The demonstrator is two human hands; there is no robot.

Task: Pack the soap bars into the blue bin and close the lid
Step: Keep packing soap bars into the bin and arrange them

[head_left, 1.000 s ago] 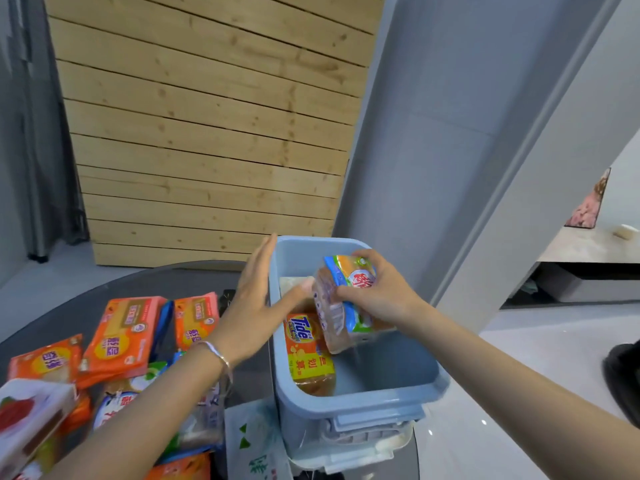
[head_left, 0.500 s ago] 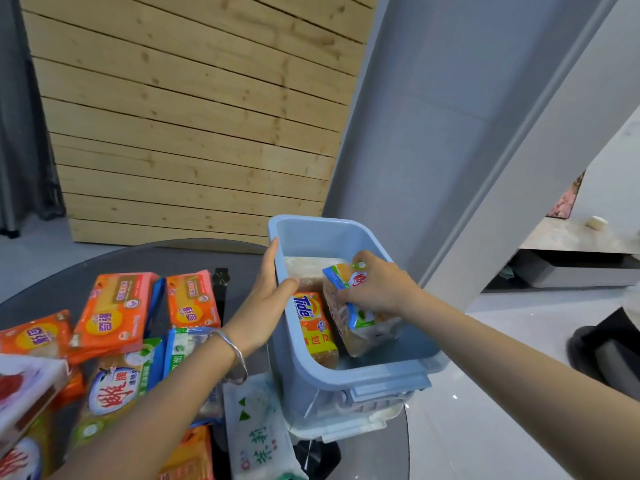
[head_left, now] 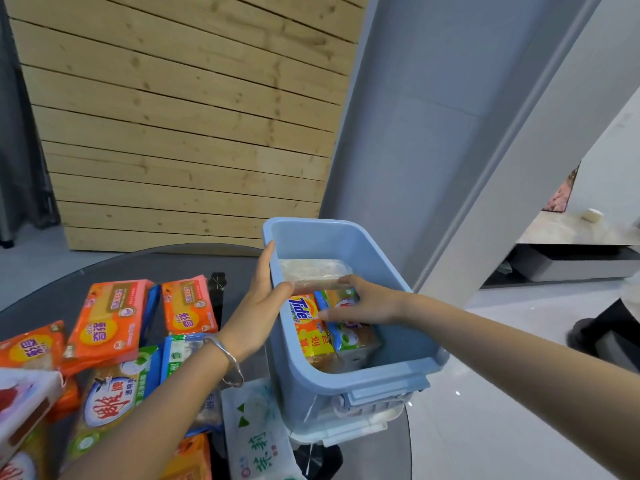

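The open blue bin stands on the dark round table, right of centre. My left hand grips its left wall, thumb inside. My right hand lies flat inside the bin, pressing on a green and blue soap pack that lies beside a yellow Tide soap bar. A clear wrapped pack sits behind them. Several more soap packs lie left of the bin, among them two orange packs and a green pack.
A white lid lies under the bin's front. A white pouch with green print rests at the table's near edge. A wooden slat panel and a grey pillar stand behind. The floor drops away on the right.
My right hand lowered the green and blue soap pack from above the rim down into the bin and now lies flat on it. My left hand moved from open beside the bin to gripping its wall.
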